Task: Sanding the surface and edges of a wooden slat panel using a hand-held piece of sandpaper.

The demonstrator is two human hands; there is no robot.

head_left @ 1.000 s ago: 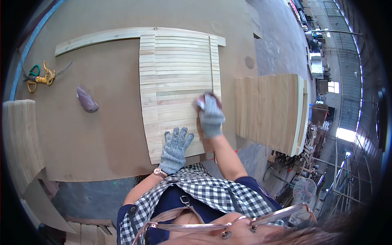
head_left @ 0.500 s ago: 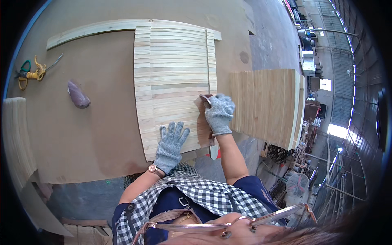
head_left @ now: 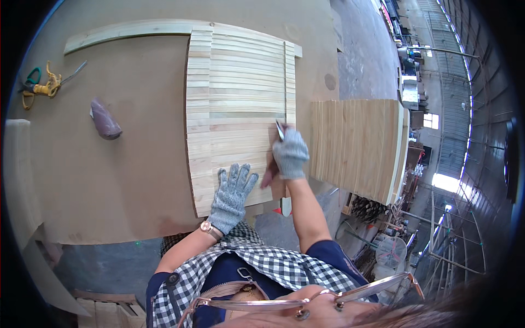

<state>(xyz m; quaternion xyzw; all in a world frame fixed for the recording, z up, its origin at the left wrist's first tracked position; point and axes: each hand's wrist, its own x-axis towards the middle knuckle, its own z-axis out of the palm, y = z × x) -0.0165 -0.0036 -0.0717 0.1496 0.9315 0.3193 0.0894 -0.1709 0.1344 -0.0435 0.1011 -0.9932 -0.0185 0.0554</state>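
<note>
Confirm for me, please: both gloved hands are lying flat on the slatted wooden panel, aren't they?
Not quite. In the head view only the left hand lies flat on the slatted wooden panel; the right hand is closed around a small tool at the panel's right edge.

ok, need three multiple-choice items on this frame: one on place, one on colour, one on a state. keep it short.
1. Where does the left hand lie?
A. flat on the slatted wooden panel
B. on the stack of boards
C. on the scissors

2. What colour are the work gloves?
A. orange
B. grey
C. black

3. What is the right hand doing?
A. hanging free in the air
B. lying open and flat
C. closed around a small tool at the panel's right side

Answers:
1 A, its fingers are spread on the panel's near end, apart from the stack of boards to the right and the scissors far left.
2 B, both knit gloves are grey.
3 C, the fingers are curled around the tool, whose tip sits against the slats.
</note>
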